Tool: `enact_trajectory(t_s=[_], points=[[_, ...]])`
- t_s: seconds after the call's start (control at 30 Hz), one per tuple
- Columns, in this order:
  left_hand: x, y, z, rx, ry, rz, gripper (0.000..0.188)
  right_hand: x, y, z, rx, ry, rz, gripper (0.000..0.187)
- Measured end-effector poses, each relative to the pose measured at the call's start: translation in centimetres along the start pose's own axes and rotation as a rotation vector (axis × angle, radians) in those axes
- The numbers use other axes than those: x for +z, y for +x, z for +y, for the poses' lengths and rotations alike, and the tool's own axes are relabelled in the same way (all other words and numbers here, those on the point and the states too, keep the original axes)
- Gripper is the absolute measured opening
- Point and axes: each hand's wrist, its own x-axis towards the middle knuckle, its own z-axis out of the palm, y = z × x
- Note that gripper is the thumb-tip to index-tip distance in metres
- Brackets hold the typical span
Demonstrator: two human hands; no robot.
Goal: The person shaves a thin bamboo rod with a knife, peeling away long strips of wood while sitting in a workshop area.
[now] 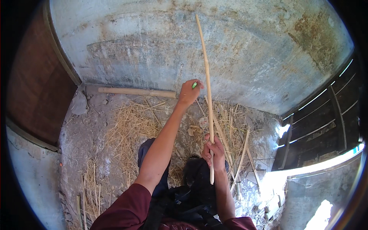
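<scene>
My right hand (214,152) is wrapped round the lower part of a long, pale bamboo strip (209,82). The strip rises nearly upright in the picture, bends slightly partway up, and its thin tip lies against the view of the wall. Further up, my left hand (188,93) is closed just left of the strip, with a small gap between them. A bright green end (194,85), like a handle, pokes out of that fist; the rest of it is hidden by the fingers.
A thick bamboo pole (137,92) lies along the foot of the stained wall (145,46). Straw-like shavings (128,126) and split bamboo strips (240,159) litter the floor. A brown door (38,76) stands at left, dark wooden slats (322,122) at right.
</scene>
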Motion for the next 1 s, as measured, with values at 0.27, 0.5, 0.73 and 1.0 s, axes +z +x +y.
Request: enact_trajectory(t_s=[0.27,0.5,0.73,1.0], points=[[-3.8,-0.7,-4.2,-0.239,0.42,-0.105,0.029,-0.3,0.0,0.0,0.006,0.027,0.008,0.018],[-5.8,-0.8,-6.9,-0.024,0.27,0.208,0.047,1.1,0.1,0.1,0.011,0.026,-0.038,0.019],[-4.8,-4.1,3.8,-0.416,-0.333,-0.276,0.056,0.6,-0.1,-0.3,0.011,0.005,-0.007,0.019],[-3.2,-5.7,6.6,-0.327,-0.371,-0.353,0.059,0.9,0.0,-0.3,0.024,-0.06,0.009,0.023]])
